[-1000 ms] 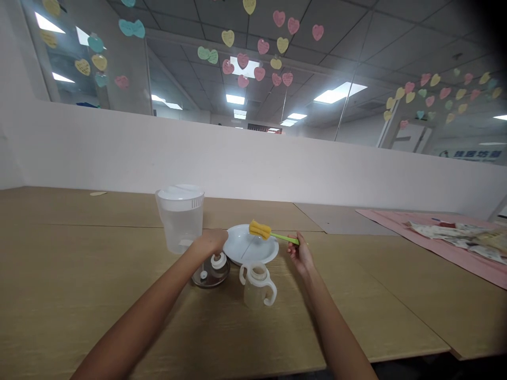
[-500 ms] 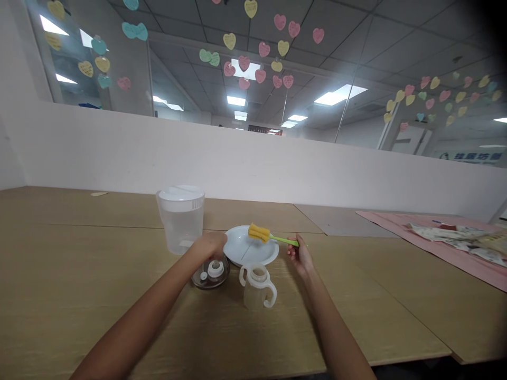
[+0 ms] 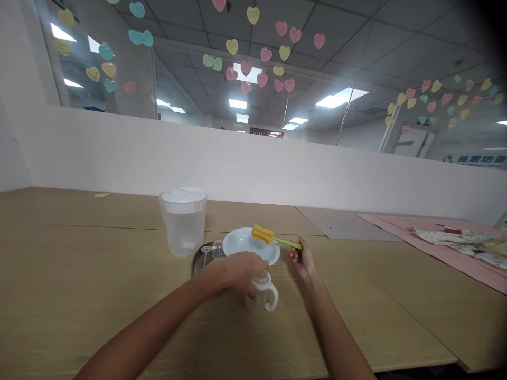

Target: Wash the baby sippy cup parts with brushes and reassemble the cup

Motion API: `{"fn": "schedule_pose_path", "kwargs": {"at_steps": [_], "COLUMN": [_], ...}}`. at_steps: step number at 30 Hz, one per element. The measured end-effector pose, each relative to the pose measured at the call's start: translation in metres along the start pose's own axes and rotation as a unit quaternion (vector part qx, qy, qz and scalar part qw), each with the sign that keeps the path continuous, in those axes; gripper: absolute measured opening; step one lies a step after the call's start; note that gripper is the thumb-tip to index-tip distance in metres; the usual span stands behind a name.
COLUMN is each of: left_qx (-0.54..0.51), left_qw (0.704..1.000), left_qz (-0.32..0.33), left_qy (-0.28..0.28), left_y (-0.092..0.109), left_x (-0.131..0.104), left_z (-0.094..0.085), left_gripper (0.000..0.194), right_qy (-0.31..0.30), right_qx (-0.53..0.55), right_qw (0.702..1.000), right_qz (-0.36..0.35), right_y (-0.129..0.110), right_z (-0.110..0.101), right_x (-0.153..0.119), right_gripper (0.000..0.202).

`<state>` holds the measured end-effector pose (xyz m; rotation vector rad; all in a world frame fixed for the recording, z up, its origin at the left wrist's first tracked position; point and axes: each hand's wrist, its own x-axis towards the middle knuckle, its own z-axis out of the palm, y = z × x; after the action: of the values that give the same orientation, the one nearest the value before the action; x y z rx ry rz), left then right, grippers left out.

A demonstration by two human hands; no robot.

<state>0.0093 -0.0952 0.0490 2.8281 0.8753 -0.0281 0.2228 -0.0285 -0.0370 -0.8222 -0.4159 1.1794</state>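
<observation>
In my right hand (image 3: 303,258) is the green handle of a bottle brush (image 3: 262,234) with a yellow sponge head. The sponge is above the far side of a white bowl (image 3: 233,240). My left hand (image 3: 241,269) curls round the near side of a clear baby bottle (image 3: 259,301) with white handles, covering its left handle and part of its open top. The bottle stands upright on the table. To the left, a round metal tray (image 3: 197,262) carries small clear parts (image 3: 217,249); my left wrist hides some of it.
A lidded clear plastic pitcher (image 3: 184,224) with water stands behind the tray, to the left. A pink cloth (image 3: 380,224) with packets (image 3: 447,238) on it lies at the right. A white wall (image 3: 253,163) with glass above bounds the table's back.
My left hand has moved right and nearer, from the tray and bowl edge to the bottle. My right hand keeps the brush in almost the same place. The view has shifted slightly.
</observation>
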Motion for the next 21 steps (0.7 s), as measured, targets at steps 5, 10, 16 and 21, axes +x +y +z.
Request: {"fn": "schedule_pose_path", "kwargs": {"at_steps": [5,10,16,21], "left_qx": [-0.077,-0.208,-0.157,0.049], "left_qw": [0.995,0.959,0.914,0.917], "left_qz": [0.032,-0.005,-0.106,-0.139], "left_qy": [0.06,0.192,0.36,0.371], "left_y": [-0.006,-0.02,-0.052,-0.061], "left_x": [-0.002,-0.005,0.016,0.016], "left_z": [-0.012,-0.027,-0.013,-0.007], "left_gripper": [0.048,0.059,0.063,0.049], "right_qy": [-0.005,-0.093,-0.157,-0.119], "right_qx": [0.047,0.195,0.082,-0.052], "right_qw": [0.999,0.974,0.982,0.985], "right_qz": [0.0,-0.064,-0.063,-0.113], "right_y": [-0.003,-0.011,-0.006,0.002], "right_z": [-0.003,-0.008,-0.002,0.001], "right_x": [0.002,0.0,-0.004,-0.001], "right_gripper": [0.022,0.024,0.028,0.03]}}
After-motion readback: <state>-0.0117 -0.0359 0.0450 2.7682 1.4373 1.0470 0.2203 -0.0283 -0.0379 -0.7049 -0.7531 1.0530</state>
